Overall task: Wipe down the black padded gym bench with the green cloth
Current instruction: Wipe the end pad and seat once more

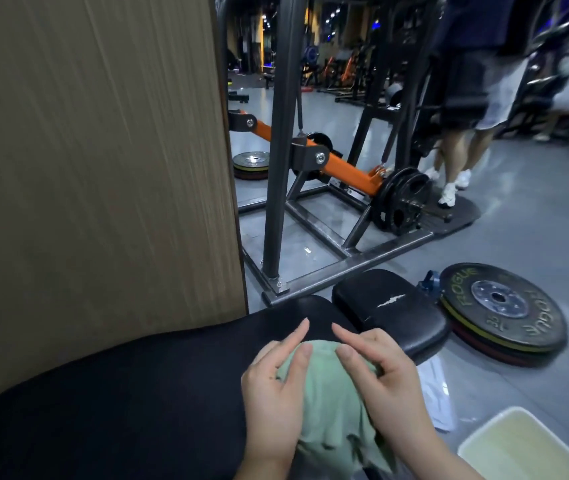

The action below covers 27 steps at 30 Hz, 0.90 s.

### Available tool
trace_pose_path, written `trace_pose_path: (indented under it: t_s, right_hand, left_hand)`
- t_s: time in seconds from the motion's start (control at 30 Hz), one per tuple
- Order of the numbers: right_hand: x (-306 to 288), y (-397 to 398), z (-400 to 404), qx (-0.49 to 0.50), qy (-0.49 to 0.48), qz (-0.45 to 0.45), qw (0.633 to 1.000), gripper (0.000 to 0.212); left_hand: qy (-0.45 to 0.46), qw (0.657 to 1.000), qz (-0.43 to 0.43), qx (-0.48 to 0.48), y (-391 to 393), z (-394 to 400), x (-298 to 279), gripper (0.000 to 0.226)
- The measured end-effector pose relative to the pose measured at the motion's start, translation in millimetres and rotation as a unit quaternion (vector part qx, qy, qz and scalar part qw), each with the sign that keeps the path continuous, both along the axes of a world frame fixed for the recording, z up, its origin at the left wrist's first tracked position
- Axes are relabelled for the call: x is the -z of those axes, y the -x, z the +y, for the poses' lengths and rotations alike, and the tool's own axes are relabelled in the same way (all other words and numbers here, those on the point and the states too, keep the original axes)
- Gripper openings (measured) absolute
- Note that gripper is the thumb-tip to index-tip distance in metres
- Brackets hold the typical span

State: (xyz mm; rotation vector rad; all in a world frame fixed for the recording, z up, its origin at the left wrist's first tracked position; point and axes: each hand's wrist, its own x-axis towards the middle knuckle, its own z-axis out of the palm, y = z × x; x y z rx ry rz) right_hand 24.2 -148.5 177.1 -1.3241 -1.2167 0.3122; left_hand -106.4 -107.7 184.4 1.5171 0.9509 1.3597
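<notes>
The black padded bench runs from the lower left toward the middle, with a smaller black seat pad beyond it that has a torn white spot. The green cloth lies bunched on the bench's right side. My left hand pinches the cloth's upper left edge between thumb and fingers. On the cloth's upper right edge, my right hand holds it the same way. Both index fingers point forward over the bench.
A wood-grain panel stands close on the left. A steel frame machine with an orange arm and black plates is ahead. Stacked weight plates lie on the floor at right, a pale tub at lower right. People stand at upper right.
</notes>
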Motion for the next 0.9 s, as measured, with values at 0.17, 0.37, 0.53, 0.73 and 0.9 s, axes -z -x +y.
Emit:
trace_pose_path:
  t_s: [0.17,0.37,0.53,0.73,0.9]
  right_hand:
    - [-15.2,-14.0,-39.7,0.053,-0.015,-0.097,0.994,0.032]
    - [-29.4,-38.4,-86.9,0.118,0.028,-0.240,0.963,0.035]
    - [-35.2,-68.9,-111.5,0.176,0.022,-0.274,0.945,0.034]
    - [-35.3,-118.7,-137.6,0.227,0.050,-0.341,0.911,0.031]
    - [-1.4,-171.9,-154.9,0.256,0.121,-0.306,0.909,0.025]
  left_hand:
    - [-0.096,0.995,0.034,0.011,-17.9,-21.9,-7.6,0.032]
    - [-0.144,0.984,0.078,0.066,-46.3,-48.8,-15.8,0.038]
    - [-0.183,0.969,0.117,0.119,-72.6,-59.6,-18.5,0.042]
    - [-0.247,0.885,0.310,0.243,-116.1,-68.2,-26.5,0.048]
    - [-0.234,0.826,0.388,0.337,-167.7,-77.8,-8.6,0.067]
